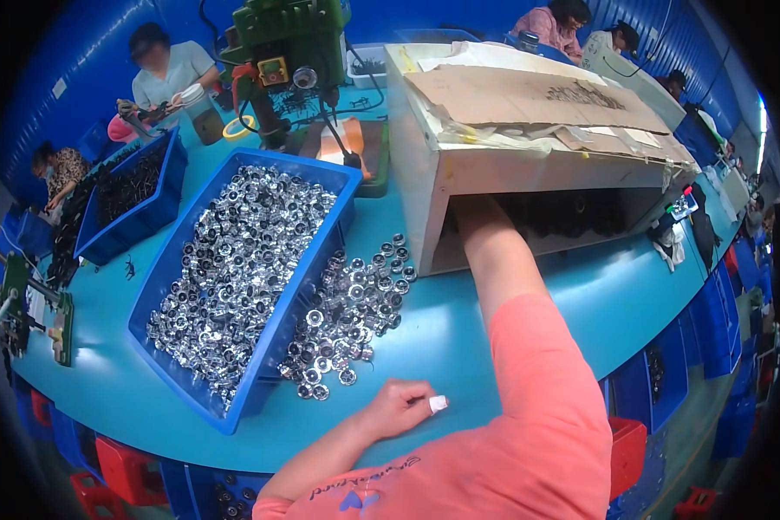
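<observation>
My left hand (400, 407) rests on the turquoise table, its fingers curled in, with a white wrapping on one fingertip. Nothing shows in its grasp. Beyond it lies a loose heap of small round silver parts with dark centres (355, 299). More of the same parts fill a large blue bin (342, 178), tilted beside the heap. My right forearm (503, 256) reaches into the front opening of a white box (420, 173); the hand is hidden inside. Dark round pieces (572, 212) show dimly within the box.
Flattened cardboard (511, 91) covers the box top. Behind the bin stands a green drill press (282, 52). Another blue bin (160, 195) holds thin black parts. A second green machine (17, 303) is at the left edge. Other people sit around the far side; red stools (126, 468) stand below.
</observation>
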`<state>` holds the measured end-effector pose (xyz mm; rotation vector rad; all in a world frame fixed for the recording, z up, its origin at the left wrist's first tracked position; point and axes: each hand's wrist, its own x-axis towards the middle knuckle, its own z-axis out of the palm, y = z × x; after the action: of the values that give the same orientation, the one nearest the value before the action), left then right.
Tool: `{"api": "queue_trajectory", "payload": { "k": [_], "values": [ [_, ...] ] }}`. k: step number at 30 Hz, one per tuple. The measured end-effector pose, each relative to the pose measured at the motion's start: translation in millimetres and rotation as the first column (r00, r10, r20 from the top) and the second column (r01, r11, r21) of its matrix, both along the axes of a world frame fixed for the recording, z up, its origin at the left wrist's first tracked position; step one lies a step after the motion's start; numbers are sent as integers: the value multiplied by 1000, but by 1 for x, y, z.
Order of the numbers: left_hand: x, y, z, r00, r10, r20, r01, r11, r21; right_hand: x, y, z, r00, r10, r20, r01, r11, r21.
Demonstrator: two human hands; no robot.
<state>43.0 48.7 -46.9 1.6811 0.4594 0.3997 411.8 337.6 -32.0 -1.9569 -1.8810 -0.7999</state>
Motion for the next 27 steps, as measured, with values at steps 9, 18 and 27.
{"api": "queue_trajectory", "payload": {
  "k": [9,18,27],
  "values": [
    [2,-4,-3,1000,-14,-4,14,998,56,-9,-40,23,984,176,-2,-175,976,131],
    [1,-7,-2,999,22,40,-23,999,36,-58,-178,40,901,196,-387,-210,978,5],
    [-1,-13,8,982,181,56,-173,977,-126,-77,-240,22,886,239,-399,-210,971,114]
  ]
}}
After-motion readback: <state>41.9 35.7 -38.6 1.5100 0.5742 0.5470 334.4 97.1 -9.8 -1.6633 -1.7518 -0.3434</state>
